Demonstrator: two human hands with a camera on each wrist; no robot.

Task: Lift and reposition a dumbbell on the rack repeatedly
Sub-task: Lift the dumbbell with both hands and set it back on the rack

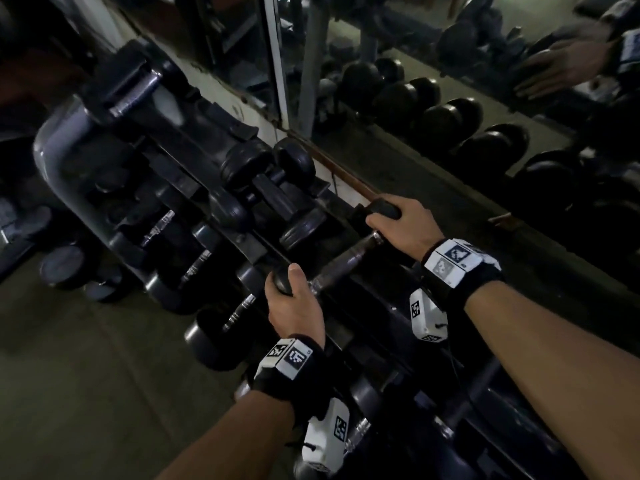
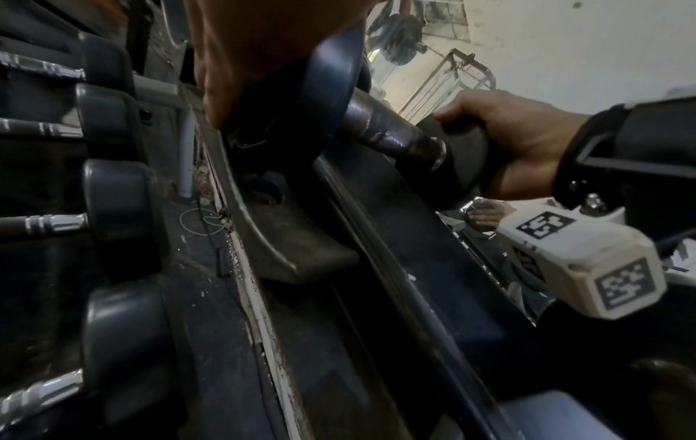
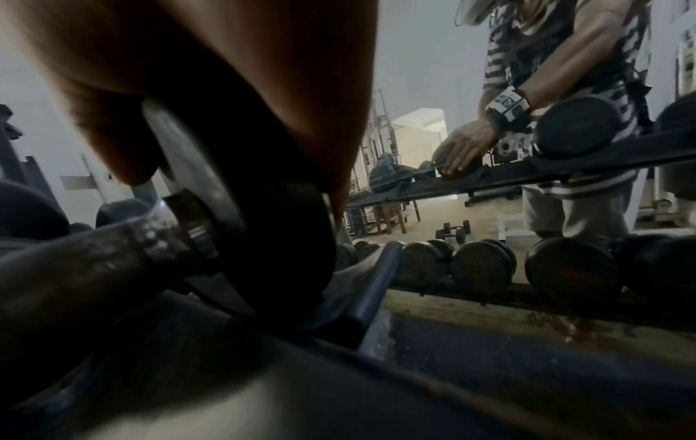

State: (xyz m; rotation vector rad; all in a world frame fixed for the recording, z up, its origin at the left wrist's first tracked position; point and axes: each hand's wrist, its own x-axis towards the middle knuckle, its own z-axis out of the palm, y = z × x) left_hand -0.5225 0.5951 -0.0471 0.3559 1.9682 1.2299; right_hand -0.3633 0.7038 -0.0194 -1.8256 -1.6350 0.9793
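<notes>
On the rack (image 1: 349, 202), dumbbell (image 1: 341, 263) — left hand (image 1: 294, 303), right hand (image 1: 403, 225), each grip curled over one end.

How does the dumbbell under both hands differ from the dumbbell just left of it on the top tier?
The held dumbbell has the left hand on its near head and the right hand on its far head; the neighbouring dumbbell is untouched. The held dumbbell's handle looks bare, worn metal; the neighbour's looks dark. Both have dark round heads and lie across the rack.
</notes>
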